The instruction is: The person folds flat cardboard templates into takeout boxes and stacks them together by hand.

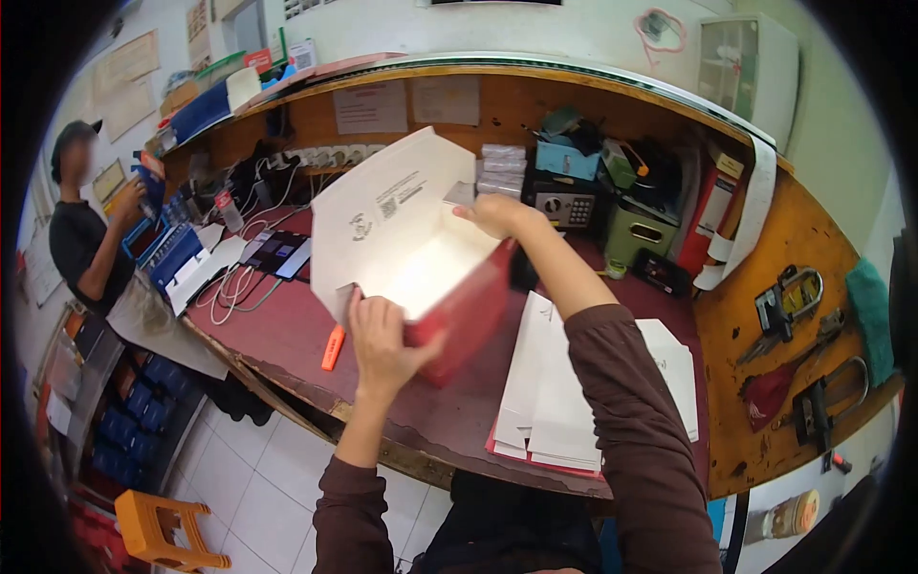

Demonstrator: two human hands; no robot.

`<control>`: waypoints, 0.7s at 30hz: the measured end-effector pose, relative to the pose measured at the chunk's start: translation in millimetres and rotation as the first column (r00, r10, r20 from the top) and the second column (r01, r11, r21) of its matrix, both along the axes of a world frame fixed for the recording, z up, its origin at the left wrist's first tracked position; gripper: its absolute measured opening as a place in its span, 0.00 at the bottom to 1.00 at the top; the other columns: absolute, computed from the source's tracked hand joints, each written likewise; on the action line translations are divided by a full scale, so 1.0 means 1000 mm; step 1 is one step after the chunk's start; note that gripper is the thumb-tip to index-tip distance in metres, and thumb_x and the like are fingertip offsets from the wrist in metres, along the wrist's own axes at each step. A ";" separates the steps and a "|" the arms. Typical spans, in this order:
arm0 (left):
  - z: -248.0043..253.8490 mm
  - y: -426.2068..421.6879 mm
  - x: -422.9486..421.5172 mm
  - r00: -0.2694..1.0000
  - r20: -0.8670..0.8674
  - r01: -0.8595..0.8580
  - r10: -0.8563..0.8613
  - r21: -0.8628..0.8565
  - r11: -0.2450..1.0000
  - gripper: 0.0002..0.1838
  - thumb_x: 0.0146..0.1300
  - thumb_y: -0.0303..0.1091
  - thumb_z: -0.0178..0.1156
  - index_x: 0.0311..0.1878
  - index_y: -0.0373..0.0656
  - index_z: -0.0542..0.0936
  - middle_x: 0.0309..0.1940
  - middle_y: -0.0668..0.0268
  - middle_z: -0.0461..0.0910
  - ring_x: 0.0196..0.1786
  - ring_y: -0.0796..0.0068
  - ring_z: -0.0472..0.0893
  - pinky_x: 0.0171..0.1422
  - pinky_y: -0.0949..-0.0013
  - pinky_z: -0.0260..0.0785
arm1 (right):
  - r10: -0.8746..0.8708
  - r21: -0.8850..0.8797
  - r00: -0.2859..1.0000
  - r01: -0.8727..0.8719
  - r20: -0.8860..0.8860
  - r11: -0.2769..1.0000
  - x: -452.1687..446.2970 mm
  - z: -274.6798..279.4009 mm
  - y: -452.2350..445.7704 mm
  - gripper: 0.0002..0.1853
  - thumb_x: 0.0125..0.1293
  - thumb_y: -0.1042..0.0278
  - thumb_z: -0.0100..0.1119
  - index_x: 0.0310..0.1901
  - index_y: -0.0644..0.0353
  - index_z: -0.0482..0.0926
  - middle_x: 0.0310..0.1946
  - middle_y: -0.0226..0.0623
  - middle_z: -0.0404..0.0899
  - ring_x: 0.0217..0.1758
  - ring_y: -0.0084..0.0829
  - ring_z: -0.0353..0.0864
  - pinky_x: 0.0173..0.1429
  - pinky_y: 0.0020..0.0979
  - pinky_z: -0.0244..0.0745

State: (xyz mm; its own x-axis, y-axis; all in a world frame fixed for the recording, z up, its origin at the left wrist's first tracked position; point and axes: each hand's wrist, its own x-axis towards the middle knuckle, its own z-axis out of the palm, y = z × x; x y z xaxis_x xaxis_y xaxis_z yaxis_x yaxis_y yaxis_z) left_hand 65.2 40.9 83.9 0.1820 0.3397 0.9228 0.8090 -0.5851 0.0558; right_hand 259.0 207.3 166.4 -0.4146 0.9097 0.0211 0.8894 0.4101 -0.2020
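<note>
Over the red desk [277, 344], my left hand [380, 352] gripped the open box [469, 306] near one corner, and my right hand [499, 215] pinched its far side; uneven pulling could have creased the lid [378, 206].

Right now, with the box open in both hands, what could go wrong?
The red box might crease where the left hand and right hand pinch its corners. Swung left, it could knock the orange marker off the desk. Swung right, it could disturb the white card stack.
</note>
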 end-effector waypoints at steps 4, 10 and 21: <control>0.004 0.001 -0.007 1.000 -0.012 0.006 -0.007 -0.050 0.999 0.25 0.32 0.40 0.72 0.23 0.42 0.63 0.22 0.63 0.60 0.31 0.60 0.64 0.60 0.45 0.54 | -0.048 0.077 0.983 0.063 -0.179 0.995 -0.005 0.002 -0.017 0.36 0.64 0.38 0.32 0.39 0.70 0.76 0.39 0.57 0.75 0.44 0.51 0.75 0.49 0.40 0.70; -0.004 -0.045 0.031 0.989 0.079 -0.119 0.122 -0.041 0.992 0.28 0.41 0.37 0.67 0.47 0.43 0.70 0.51 0.59 0.66 0.55 0.59 0.64 0.63 0.53 0.50 | -0.166 -0.178 0.784 0.072 -0.598 0.981 0.035 0.009 -0.077 0.36 0.63 0.36 0.32 0.50 0.67 0.70 0.41 0.43 0.74 0.37 0.34 0.78 0.42 0.32 0.74; -0.062 -0.070 0.157 0.521 -0.144 0.206 -0.841 -0.936 0.287 0.24 0.47 0.43 0.63 0.47 0.43 0.73 0.50 0.59 0.71 0.53 0.60 0.70 0.52 0.61 0.66 | 0.105 -0.022 0.725 -0.163 -0.681 0.986 0.118 -0.044 -0.281 0.19 0.67 0.61 0.40 0.52 0.65 0.70 0.42 0.38 0.75 0.41 0.29 0.75 0.48 0.29 0.69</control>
